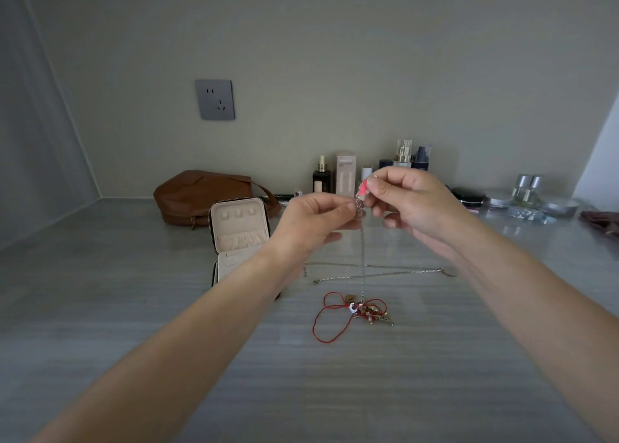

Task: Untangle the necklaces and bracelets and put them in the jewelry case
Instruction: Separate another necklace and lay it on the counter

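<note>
A brown leather bag [201, 191] is lying at the back left of the grey streaked surface [134, 325], against the beige wall [335, 57]. A grey wall socket [215, 99] is sitting above it. Further right, a dark dropper bottle [321, 177] and a pale pink box [345, 173] are standing upright side by side, with a gold-capped clear bottle [403, 154] and a dark blue bottle [421, 159] standing behind. A black round compact [469, 197], two silver-capped bottles [526, 189] and a shallow silver dish [561, 207] are resting along the right. A dark reddish cloth [599, 221] is lying at the right edge.
</note>
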Available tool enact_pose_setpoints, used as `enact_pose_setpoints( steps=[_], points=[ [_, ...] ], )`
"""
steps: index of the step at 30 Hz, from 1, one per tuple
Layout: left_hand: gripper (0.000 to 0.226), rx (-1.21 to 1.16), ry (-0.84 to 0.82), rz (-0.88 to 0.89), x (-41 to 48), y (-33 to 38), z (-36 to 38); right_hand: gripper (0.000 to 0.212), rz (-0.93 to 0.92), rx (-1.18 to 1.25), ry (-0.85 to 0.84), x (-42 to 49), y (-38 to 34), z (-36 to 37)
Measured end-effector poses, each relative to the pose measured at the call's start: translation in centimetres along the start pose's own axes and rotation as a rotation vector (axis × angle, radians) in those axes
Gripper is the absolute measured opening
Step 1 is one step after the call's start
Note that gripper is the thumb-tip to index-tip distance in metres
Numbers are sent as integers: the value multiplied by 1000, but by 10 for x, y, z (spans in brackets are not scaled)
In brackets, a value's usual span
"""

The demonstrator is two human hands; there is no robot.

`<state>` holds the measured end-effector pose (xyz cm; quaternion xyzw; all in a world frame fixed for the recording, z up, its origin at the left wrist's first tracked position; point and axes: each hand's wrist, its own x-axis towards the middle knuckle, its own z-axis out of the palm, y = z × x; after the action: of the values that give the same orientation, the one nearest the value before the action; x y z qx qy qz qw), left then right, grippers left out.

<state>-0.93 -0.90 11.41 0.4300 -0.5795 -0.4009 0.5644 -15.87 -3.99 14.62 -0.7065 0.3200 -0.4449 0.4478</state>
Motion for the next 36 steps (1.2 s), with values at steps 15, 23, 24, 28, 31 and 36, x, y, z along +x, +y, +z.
enact_pose_setpoints(
  steps=[15, 23, 24, 28, 31, 36],
  points=[
    [10, 95, 1, 50, 19, 47, 10, 19, -49, 12, 129, 15, -45, -16],
    [20, 120, 46, 54, 35, 63, 8, 21, -60, -81, 174, 25, -70, -24],
    [20, 97, 47, 52, 37, 65, 8, 22, -50, -103, 179, 27, -72, -24],
    [14, -12, -30, 38, 42, 68, 11, 23, -10, -120, 180, 33, -79, -22],
    [12, 6, -101, 42, 42, 65, 13, 23, -20, -69, 180, 38, -85, -23],
    [27, 92, -215, 41, 41, 51, 16, 24, -51, -47, 193, 46, -94, -24]
  ],
)
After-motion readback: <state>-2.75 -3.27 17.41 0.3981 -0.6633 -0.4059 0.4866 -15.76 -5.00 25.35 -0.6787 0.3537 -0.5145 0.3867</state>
